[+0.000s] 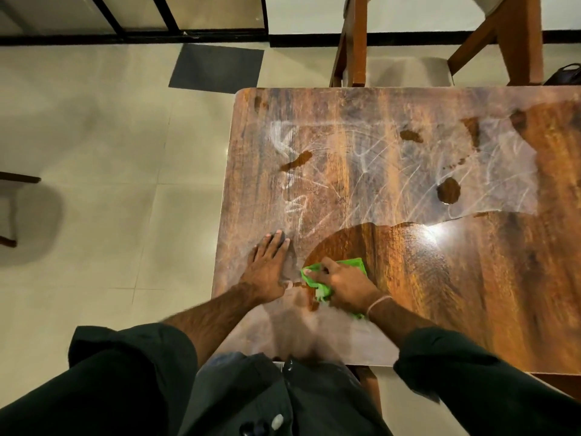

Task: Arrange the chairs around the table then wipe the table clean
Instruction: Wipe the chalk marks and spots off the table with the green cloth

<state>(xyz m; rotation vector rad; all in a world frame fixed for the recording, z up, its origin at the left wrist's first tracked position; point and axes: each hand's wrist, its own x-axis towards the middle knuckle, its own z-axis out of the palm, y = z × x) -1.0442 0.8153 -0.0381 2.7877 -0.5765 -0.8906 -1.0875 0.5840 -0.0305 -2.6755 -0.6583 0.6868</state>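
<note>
The wooden table (345,127) fills the right half of the view, its far and left parts coated in a whitish, streaky film. A dark, shiny arc near the front has no film. My right hand (345,283) grips a crumpled green cloth (352,264) and presses it on the tabletop at the edge of that shiny patch. Just to its left, my left hand (267,269) lies flat on the dusty surface with fingers spread. A wooden chair (358,42) stands at the table's far side.
Pale floor tiles spread to the left, with one dark tile (217,69) beyond the table's corner. Part of another chair (12,209) shows at the left edge. A black bag (566,73) sits at the far right. Black-framed glass panels line the back.
</note>
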